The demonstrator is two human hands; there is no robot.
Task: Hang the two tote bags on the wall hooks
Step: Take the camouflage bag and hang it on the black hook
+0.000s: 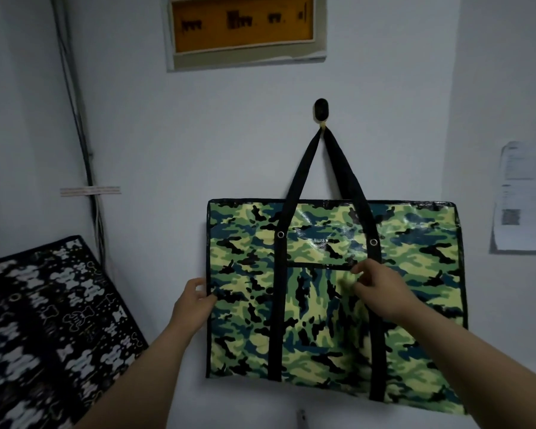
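The left hand (195, 300) pinches the left edge of the camouflage bag (331, 308), thumb in front and fingers curled behind. The right hand (381, 289) rests against the bag's front panel, fingers bent, gripping nothing firmly that I can tell. Left of both hands, the black-and-white bag (44, 329) lies unhung. Above the hands, the straps (322, 162) loop over the hook (321, 110). The glossy woven plastic looks light, flat, fairly stiff and slippery; the straps are probably the surest hold.
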